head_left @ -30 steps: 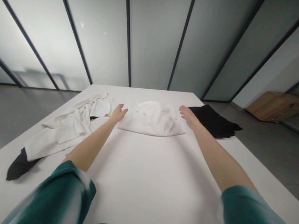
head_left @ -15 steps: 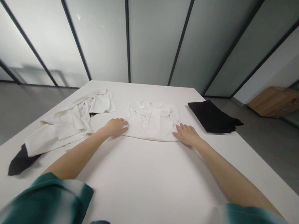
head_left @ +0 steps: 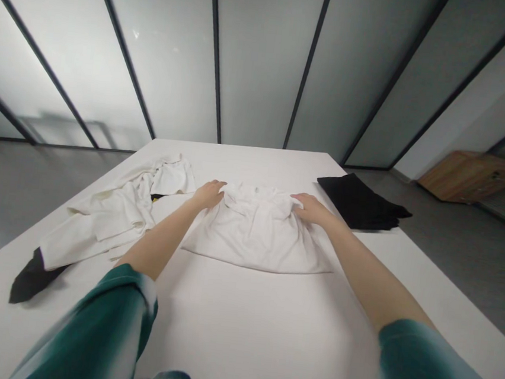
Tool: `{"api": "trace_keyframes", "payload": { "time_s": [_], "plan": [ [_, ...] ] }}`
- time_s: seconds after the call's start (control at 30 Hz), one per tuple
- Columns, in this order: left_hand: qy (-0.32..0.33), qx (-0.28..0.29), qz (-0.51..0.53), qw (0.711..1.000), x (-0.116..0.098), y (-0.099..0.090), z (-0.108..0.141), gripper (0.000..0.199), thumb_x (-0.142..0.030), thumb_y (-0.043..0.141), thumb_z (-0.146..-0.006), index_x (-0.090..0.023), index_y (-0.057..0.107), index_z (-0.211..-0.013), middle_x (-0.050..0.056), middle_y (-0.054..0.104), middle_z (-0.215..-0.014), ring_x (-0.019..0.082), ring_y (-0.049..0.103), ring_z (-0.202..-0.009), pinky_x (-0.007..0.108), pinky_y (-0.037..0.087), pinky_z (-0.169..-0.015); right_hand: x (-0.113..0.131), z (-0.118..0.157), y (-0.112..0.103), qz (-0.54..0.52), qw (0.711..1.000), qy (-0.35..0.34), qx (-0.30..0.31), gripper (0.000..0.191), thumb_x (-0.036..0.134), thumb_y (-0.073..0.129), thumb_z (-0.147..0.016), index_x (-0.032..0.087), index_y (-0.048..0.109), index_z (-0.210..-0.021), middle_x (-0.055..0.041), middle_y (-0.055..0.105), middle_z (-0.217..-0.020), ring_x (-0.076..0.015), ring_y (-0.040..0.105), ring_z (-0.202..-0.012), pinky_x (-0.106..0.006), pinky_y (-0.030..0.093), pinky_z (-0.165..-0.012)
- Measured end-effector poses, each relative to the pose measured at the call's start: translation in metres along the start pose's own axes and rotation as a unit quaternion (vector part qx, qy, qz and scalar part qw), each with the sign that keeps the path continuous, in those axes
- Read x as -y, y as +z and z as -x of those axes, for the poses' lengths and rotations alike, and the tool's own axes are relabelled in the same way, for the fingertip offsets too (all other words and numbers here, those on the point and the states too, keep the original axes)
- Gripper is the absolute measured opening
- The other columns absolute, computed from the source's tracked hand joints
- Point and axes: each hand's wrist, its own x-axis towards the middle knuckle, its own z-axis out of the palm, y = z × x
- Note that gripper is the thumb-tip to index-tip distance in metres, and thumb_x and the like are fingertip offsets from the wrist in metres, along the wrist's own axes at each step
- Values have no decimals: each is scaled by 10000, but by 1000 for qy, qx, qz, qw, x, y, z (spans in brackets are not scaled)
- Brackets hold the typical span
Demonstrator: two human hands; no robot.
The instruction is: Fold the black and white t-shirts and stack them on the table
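Note:
A white shirt lies in the middle of the table, its upper part raised and its lower edge spread toward me. My left hand grips the shirt's upper left side, fingers closed on the cloth. At the upper right side, my right hand pinches the fabric between thumb and fingers. Soft creases run down the cloth between the two hands. Some fingertips are hidden by the fabric.
Rumpled white clothes lie along the table's left side, with a black piece of cloth sticking out below. Folded black cloth is stacked at the right edge. A wooden cabinet stands beyond the white table.
Both hands have moved from the shirt's lower sides to its upper sides and taken hold. The shirt's upper part has lifted, and its lower edge has come nearer and spread wider.

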Motion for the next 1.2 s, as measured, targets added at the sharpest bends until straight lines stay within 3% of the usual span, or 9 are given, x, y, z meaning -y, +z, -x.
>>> {"api": "trace_keyframes", "payload": {
  "time_s": [0.1,0.27,0.43,0.53,0.63,0.77,0.87,1.0,1.2],
  "plan": [
    [18,34,-14,999,-17,21,-12,526,-288,479,-901,-179,529,-1414,150,485,-1494,310,466,-1347,439,395,-1077,9,-18,17,7,1000,-9,27,441,182,571,-795,181,708,-1214,-128,639,-1335,-264,595,-1217,-348,430,-1036],
    [10,2,-5,1000,-21,24,-19,355,-261,447,-894,-178,751,-1059,139,703,-1188,295,598,-1174,405,437,-1012,6,-23,22,-133,991,15,-28,306,206,510,-807,193,777,-957,-95,728,-1171,-235,631,-1151,-325,452,-1004],
    [38,45,50,997,-2,20,-21,390,-233,534,-770,-200,751,-1092,89,739,-1114,257,650,-1074,337,467,-982,-10,-18,14,-359,923,112,-82,299,314,539,-751,188,747,-926,-77,756,-1024,-239,668,-1002,-351,508,-898],
    [92,64,35,993,5,24,-19,431,-220,572,-695,-232,755,-1084,60,725,-1168,258,617,-1140,343,430,-1044,-21,-16,10,-423,890,137,-99,214,329,534,-697,205,687,-777,-58,737,-931,-227,649,-955,-344,508,-862],
    [71,38,26,996,7,25,-19,321,-251,567,-706,-231,773,-951,76,733,-1109,269,613,-1124,364,425,-1039,-31,-15,5,-457,872,138,-110,117,332,518,-674,230,569,-648,-23,685,-823,-214,616,-929,-324,506,-829],
    [27,34,175,984,10,13,-25,234,-302,544,-689,-182,725,-777,88,731,-946,250,642,-959,355,472,-919,-39,-12,-8,-498,848,151,-101,131,313,586,-606,237,488,-647,5,607,-730,-201,592,-843,-293,495,-753],
    [0,17,348,937,14,0,-27,225,-367,526,-700,-178,647,-719,39,668,-760,198,607,-784,322,476,-767,-41,-12,-19,-532,830,141,-92,188,284,611,-553,241,495,-694,-5,608,-735,-203,593,-813,-282,481,-720],
    [-9,-28,418,908,20,-21,-28,305,-475,583,-707,-213,466,-604,-38,433,-552,135,458,-597,273,376,-601,-46,-13,-33,-472,870,117,-88,181,309,622,-588,247,470,-665,2,559,-654,-199,564,-732,-290,461,-667],
    [-13,22,199,980,36,-53,-30,428,-604,701,-606,-208,539,-612,-17,496,-584,182,522,-676,282,362,-623,-54,-8,-48,-132,986,99,4,272,410,712,-669,196,685,-835,-94,676,-934,-298,605,-952,-362,469,-840]
  ]
}}
